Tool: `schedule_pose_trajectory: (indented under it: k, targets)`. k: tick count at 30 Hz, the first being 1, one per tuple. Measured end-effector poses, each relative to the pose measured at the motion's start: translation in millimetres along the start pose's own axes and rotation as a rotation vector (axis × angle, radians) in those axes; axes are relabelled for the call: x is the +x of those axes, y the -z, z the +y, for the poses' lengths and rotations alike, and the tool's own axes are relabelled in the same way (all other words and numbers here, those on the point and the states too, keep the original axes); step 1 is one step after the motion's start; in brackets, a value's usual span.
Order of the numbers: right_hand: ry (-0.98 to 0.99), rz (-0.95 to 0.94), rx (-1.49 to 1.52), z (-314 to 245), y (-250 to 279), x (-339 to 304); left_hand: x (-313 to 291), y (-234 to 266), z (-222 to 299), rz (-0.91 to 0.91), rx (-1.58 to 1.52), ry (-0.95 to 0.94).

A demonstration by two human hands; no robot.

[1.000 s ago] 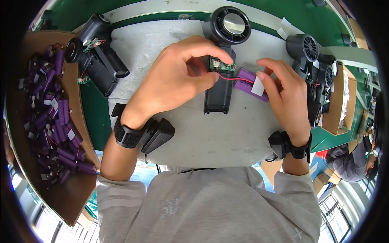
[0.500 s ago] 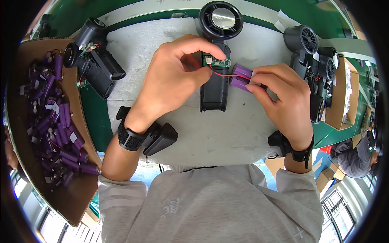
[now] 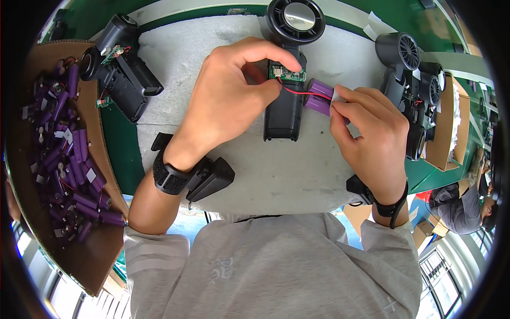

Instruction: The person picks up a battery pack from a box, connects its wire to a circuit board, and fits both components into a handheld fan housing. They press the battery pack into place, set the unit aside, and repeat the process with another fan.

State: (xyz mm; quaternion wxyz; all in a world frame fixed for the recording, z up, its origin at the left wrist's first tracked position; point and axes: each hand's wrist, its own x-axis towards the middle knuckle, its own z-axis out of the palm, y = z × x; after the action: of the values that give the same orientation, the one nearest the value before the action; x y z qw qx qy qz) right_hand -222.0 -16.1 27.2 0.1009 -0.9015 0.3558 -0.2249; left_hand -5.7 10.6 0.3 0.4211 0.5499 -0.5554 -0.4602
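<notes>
Pinching a white tab [image 3: 336, 97] at the lower right end of the purple battery [image 3: 317, 105], the right hand [image 3: 376, 125] sits right of centre, fingertips together. The left hand [image 3: 228, 95] arches over the upper centre, the index fingertip on the green board [image 3: 297, 76] and the thumb tip beside its lower left edge; whether they grip it, I cannot tell. The two hands are apart, a red wire [image 3: 300, 92] running between board and battery. The board lies on the handle of a black fan [image 3: 283, 114], whose round head reaches the top edge; the battery is just right of the handle, above the pale pad [image 3: 260, 165] on the green counter [image 3: 121, 159]. At left, a cardboard box [image 3: 90, 260] holds many purple cells [image 3: 82, 146]. Black housings [image 3: 119, 72] lie at upper left, more fans [image 3: 397, 51] at upper right.
</notes>
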Motion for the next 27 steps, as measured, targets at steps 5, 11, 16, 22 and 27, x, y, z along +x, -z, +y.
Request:
schedule_pose_trajectory:
  k: [5, 11, 16, 22, 27]
  targets:
    - [0.009, 0.0, 0.002, 2.7, -0.1, 0.5, 0.1, 0.2, 1.1, -0.002, 0.011, 0.013]
    - [0.017, 0.027, 0.015, 3.8, -0.1, -0.2, 0.0, 0.6, 1.5, 0.001, 0.019, -0.017]
    - [-0.042, -0.03, 0.083, 6.4, 6.2, 0.1, -0.3, 1.1, 1.1, -0.005, 0.021, -0.022]
    - [-0.021, -0.068, 0.101, 7.8, 7.6, -0.8, 0.2, 1.6, 0.2, -0.009, 0.038, -0.029]
    - [0.017, -0.061, 0.08, 7.3, 6.8, -2.3, 0.0, 1.9, 1.3, -0.014, 0.034, -0.029]
